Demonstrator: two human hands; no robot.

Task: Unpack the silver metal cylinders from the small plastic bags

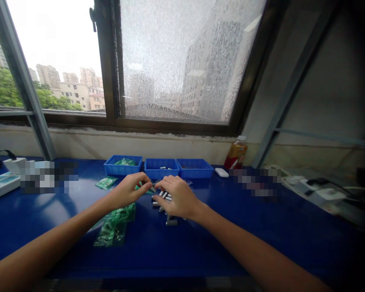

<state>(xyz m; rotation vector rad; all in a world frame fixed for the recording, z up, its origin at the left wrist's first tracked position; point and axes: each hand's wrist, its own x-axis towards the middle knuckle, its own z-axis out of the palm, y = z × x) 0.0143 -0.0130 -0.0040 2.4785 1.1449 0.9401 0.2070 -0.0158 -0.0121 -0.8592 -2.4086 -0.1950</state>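
A small silver metal cylinder (153, 189) shows at the fingertips of my left hand (134, 187), whose thumb and forefinger are pinched together on it. My right hand (179, 197) hovers just beside, thumb and forefinger apart, over a loose pile of short silver cylinders (162, 200); its palm hides part of the pile. One cylinder (171, 222) lies nearer to me. Below my left wrist is a heap of green-tinted clear bags (115, 223). Another green bag (106, 182) lies flat beyond the left forearm, and some green shows behind the left fingers.
Along the wall stand three blue bins: the left bin (123, 170) with green bags, the middle bin (162, 172) with a few cylinders, the right bin (195, 173). A white case (222, 172) and a bottle (236, 154) stand right of them. Power strips (3, 185) edge the blue table (231, 235).
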